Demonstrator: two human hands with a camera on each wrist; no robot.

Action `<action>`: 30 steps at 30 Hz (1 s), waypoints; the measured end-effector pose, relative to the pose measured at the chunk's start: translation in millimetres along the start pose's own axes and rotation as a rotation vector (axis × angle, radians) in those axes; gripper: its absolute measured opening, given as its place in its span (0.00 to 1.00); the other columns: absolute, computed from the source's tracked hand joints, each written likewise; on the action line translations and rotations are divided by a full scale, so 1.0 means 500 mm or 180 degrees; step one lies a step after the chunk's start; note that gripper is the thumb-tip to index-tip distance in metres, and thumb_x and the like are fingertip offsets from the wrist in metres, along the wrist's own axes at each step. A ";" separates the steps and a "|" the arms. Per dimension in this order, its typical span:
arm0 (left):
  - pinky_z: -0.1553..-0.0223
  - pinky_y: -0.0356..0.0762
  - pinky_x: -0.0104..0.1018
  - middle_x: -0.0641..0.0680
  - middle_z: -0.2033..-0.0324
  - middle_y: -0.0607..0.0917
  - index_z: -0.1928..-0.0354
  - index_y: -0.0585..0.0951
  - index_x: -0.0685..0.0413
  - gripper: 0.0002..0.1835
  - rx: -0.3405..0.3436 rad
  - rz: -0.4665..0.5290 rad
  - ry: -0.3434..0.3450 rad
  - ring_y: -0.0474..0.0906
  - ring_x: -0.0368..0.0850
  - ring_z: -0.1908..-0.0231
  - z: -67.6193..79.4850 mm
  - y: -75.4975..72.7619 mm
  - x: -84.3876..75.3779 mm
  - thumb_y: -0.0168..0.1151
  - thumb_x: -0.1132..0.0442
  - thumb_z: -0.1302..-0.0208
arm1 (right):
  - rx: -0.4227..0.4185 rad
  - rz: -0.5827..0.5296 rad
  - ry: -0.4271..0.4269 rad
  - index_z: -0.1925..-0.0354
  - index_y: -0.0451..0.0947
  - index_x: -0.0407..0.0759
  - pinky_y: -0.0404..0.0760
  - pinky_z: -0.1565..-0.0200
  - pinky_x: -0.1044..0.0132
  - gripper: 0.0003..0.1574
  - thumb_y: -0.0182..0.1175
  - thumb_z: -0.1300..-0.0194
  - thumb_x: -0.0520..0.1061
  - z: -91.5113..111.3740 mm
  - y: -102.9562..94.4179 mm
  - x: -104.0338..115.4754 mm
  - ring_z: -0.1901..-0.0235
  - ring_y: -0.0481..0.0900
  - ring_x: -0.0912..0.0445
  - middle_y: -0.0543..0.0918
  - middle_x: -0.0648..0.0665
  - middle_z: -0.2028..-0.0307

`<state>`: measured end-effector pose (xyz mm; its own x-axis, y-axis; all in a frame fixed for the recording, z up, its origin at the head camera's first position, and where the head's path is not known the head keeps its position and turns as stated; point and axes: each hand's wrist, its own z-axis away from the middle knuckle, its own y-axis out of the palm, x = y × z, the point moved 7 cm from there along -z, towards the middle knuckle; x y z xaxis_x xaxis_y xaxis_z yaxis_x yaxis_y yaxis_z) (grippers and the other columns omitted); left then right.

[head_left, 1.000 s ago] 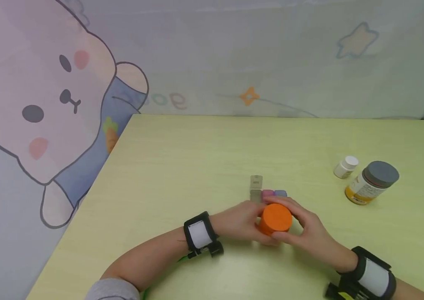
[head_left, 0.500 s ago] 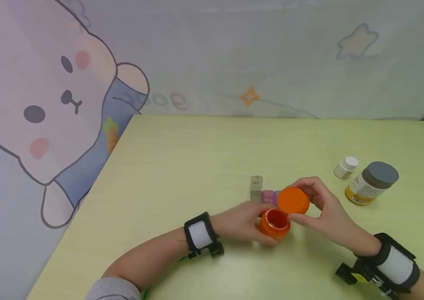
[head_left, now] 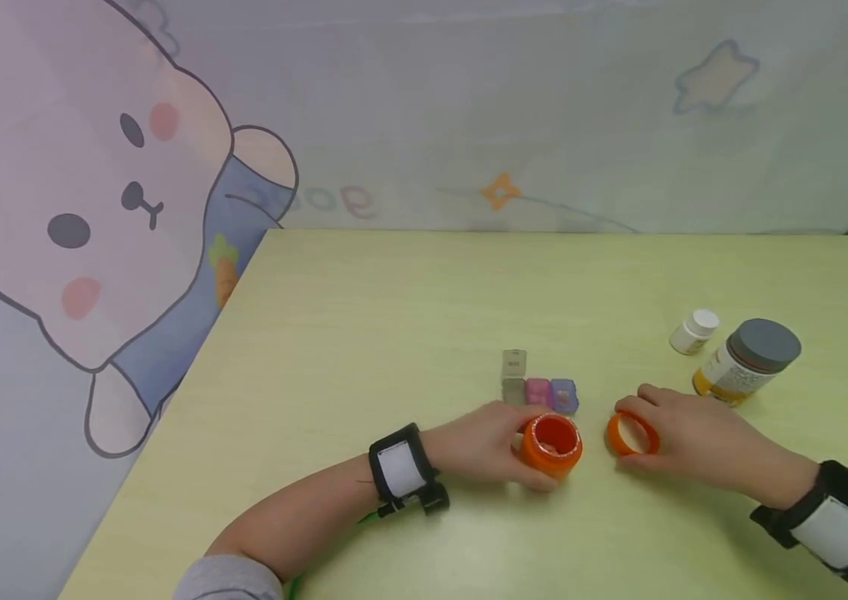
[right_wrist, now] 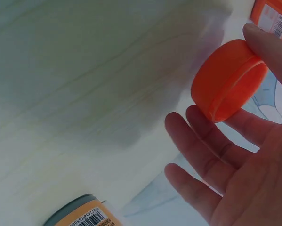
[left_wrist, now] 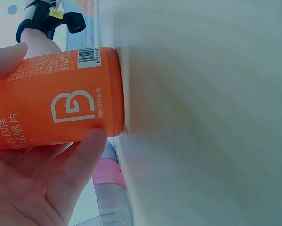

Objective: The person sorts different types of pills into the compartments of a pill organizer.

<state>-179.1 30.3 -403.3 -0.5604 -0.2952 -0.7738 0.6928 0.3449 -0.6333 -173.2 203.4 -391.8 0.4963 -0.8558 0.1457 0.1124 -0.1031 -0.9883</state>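
My left hand (head_left: 476, 442) grips an uncapped orange bottle (head_left: 548, 458), which stands upright on the table with its round mouth facing up. White lettering and a barcode show on its side in the left wrist view. To its right, my right hand (head_left: 704, 442) pinches the orange screw cap (right_wrist: 221, 77) between thumb and fingers, with the cap's hollow side showing. A gap of table lies between cap and bottle. Just behind the bottle sits a small pill organizer (head_left: 539, 392) with grey, pink and purple compartments; the grey one's lid is flipped back.
At the right of the table (head_left: 393, 317) stand a small white bottle (head_left: 692, 333) and a larger yellow-and-white jar (head_left: 731, 375) with a grey lid. The right forearm passes in front of the jar. A printed cloth (head_left: 424, 108) hangs behind the table.
The right hand has lifted the cap off the bottle and carried it to the right, turning its hollow side into view. The left hand stays on the bottle.
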 end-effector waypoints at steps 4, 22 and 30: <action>0.55 0.63 0.23 0.32 0.58 0.75 0.48 0.69 0.43 0.27 0.0015 0.0006 -0.0005 0.68 0.24 0.58 -0.002 0.001 0.000 0.66 0.47 0.50 | 0.0074 0.0153 -0.0041 0.56 0.74 0.49 0.70 0.74 0.67 0.41 0.54 0.55 0.78 -0.002 0.012 -0.003 0.75 0.65 0.60 0.69 0.53 0.69; 0.58 0.66 0.27 0.33 0.51 0.74 0.43 0.67 0.35 0.36 -0.0066 -0.0630 -0.0525 0.70 0.29 0.55 0.057 -0.049 0.028 0.65 0.37 0.55 | -0.0865 -0.0426 -0.0066 0.48 0.70 0.50 0.73 0.56 0.55 0.33 0.60 0.47 0.64 0.016 -0.018 0.034 0.55 0.73 0.53 0.74 0.50 0.54; 0.68 0.70 0.29 0.41 0.66 0.78 0.46 0.68 0.46 0.33 -0.0572 -0.0558 -0.0959 0.73 0.34 0.69 0.062 -0.129 0.098 0.64 0.40 0.51 | -0.0467 -0.2424 -0.0207 0.40 0.61 0.52 0.70 0.51 0.56 0.40 0.65 0.49 0.53 0.005 0.008 0.093 0.48 0.69 0.57 0.69 0.54 0.45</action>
<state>-237.3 -33.9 -399.8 -0.4863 -0.6026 -0.6328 0.4931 0.4086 -0.7681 -147.6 164.3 -388.8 0.3781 -0.4912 0.7847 0.3298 -0.7206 -0.6099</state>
